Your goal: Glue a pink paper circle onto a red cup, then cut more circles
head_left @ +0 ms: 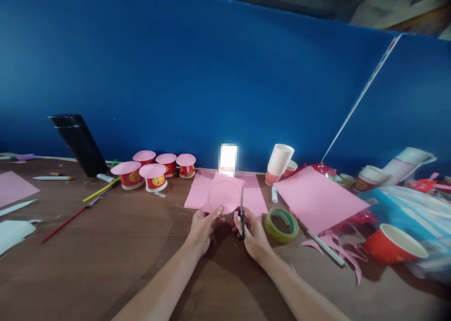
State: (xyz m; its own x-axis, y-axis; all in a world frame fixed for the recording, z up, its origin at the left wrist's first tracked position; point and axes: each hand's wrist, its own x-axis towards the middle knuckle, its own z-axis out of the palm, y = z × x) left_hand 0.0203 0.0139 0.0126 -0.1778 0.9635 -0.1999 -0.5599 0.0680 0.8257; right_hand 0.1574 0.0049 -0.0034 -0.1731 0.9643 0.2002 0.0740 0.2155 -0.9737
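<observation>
My left hand pinches the lower edge of a pink paper piece, which has a circle outline drawn on it. Black-handled scissors are in my right hand, blades pointing up at the right edge of the paper piece. Behind it, more pink sheets lie on the table. A roll of tape rests just to the right of my right hand.
Several red cups with pink paper discs stand at the left, near a tilted black bottle. Stacked white cups, a large pink sheet, paper scraps and a red cup occupy the right.
</observation>
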